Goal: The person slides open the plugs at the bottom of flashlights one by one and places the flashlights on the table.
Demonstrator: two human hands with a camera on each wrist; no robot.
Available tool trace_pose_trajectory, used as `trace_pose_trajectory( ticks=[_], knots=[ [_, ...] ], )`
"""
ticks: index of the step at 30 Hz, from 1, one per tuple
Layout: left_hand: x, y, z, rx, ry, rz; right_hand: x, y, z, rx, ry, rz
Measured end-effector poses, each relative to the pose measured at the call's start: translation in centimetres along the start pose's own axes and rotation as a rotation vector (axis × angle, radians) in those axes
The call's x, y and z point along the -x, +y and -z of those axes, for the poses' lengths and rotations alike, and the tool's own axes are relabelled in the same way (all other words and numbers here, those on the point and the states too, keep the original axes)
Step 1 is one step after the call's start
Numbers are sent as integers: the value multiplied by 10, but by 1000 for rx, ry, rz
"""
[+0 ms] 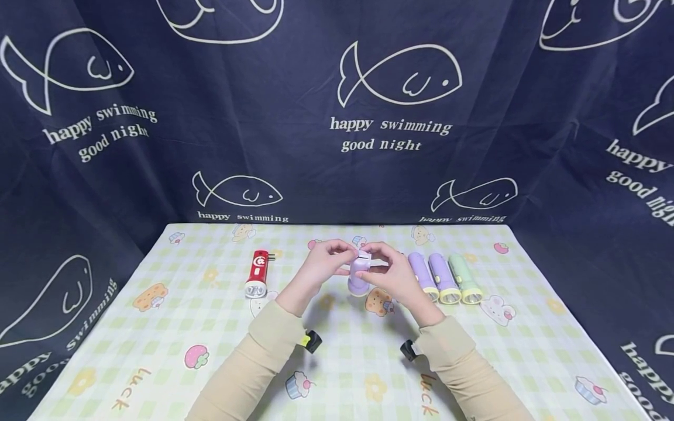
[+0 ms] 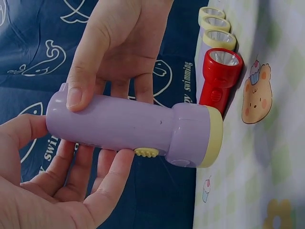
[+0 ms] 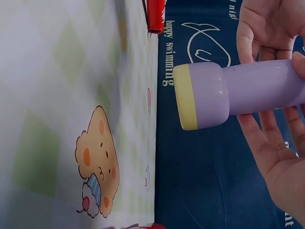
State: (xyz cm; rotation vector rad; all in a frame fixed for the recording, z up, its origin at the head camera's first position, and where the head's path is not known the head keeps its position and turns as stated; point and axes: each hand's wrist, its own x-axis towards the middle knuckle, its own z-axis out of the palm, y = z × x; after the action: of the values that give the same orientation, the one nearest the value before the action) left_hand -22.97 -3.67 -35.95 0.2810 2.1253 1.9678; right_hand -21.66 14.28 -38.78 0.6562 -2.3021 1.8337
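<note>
Both hands hold a lilac plastic flashlight with a pale yellow rim [image 1: 360, 275] above the checked tablecloth [image 1: 210, 327]. The left hand [image 1: 323, 263] and right hand [image 1: 392, 275] pinch its tail end. Just right of the grip lie two lilac flashlights [image 1: 434, 278] and a green flashlight [image 1: 465, 279]; a red flashlight [image 1: 257, 273] lies left.

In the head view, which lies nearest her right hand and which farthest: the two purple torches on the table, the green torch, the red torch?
From the right hand:
1. Near purple torch, just to its right.
2. Second purple torch, next along.
3. Green torch, end of that row.
4. Red torch, far left, beyond the left hand.
</note>
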Motion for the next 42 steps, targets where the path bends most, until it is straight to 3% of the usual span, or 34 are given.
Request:
trace_pose_trajectory(
  ticks=[5,15,42],
  knots=[
    [-9,-12,-1,-11,42,-34,1,-8,-2,11,20,-6],
    [-9,-8,-2,-13,118,-65,-1,-9,-4,-16,87,-21],
    [-5,1,-1,-42,122,-64,-3,-15,-7,4,88,-31]
  ],
)
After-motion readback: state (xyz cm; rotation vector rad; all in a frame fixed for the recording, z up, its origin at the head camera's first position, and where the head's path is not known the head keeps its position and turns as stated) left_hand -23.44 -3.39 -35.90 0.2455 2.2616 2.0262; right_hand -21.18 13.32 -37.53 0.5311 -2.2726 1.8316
